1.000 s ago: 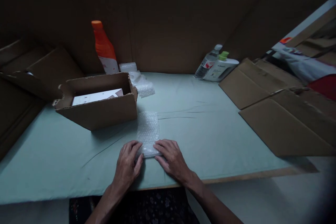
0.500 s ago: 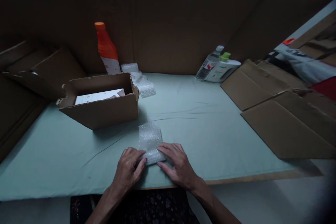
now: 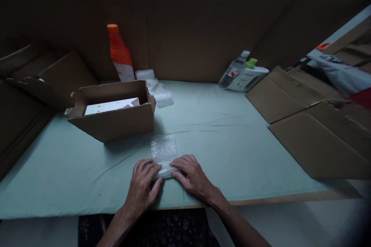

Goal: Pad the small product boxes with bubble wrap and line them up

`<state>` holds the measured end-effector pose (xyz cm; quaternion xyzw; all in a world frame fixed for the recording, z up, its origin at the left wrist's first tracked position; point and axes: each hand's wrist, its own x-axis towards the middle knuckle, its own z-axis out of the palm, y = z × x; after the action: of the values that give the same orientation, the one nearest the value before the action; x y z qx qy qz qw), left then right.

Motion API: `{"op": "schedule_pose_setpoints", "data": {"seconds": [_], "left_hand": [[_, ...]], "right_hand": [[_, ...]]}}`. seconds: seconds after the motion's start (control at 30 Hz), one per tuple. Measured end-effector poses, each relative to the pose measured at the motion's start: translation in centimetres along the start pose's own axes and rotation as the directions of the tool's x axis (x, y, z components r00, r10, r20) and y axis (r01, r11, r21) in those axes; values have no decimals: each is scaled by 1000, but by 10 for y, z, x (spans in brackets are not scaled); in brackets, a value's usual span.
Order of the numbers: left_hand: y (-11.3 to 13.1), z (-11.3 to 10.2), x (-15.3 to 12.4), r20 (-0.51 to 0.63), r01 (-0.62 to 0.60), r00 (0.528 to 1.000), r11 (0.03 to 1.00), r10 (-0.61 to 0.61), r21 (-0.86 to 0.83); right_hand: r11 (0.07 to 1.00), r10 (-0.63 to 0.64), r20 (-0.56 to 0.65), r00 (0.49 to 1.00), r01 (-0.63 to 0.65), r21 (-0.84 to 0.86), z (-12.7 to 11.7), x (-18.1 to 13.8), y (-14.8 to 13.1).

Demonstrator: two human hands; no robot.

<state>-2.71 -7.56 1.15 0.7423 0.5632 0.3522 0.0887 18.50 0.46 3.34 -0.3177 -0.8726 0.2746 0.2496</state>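
A small piece of bubble wrap (image 3: 164,149) lies on the pale green table cover (image 3: 220,139) near the front edge. My left hand (image 3: 143,187) and my right hand (image 3: 193,177) press on its near end from either side, fingers curled over a rolled part of it. What is wrapped inside, if anything, is hidden. An open cardboard box (image 3: 113,114) with a white flat item (image 3: 111,105) inside stands just behind and to the left.
An orange bottle (image 3: 119,52) stands at the back by loose bubble wrap (image 3: 155,88). A clear bottle (image 3: 234,70) and a white green-capped bottle (image 3: 249,75) lean at the back right. Flattened cardboard (image 3: 313,131) lies on the right. Cardboard walls surround the table.
The bubble wrap has grown shorter as its near end was rolled up under my fingers. Both hands stayed near the table's front edge.
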Motion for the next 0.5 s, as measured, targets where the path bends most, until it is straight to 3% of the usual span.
{"op": "schedule_pose_setpoints", "data": {"seconds": [0.13, 0.27, 0.5], "left_hand": [[-5, 3, 4, -12, 26, 1000, 999, -27, -27], [-6, 3, 12, -12, 61, 998, 998, -62, -22], [1, -2, 10, -69, 77, 994, 992, -84, -100]], "right_hand": [[995, -36, -63, 997, 30, -94, 2, -6, 0], [980, -72, -26, 997, 66, -186, 6, -8, 3], [999, -48, -69, 996, 48, -5, 5, 0, 1]]}}
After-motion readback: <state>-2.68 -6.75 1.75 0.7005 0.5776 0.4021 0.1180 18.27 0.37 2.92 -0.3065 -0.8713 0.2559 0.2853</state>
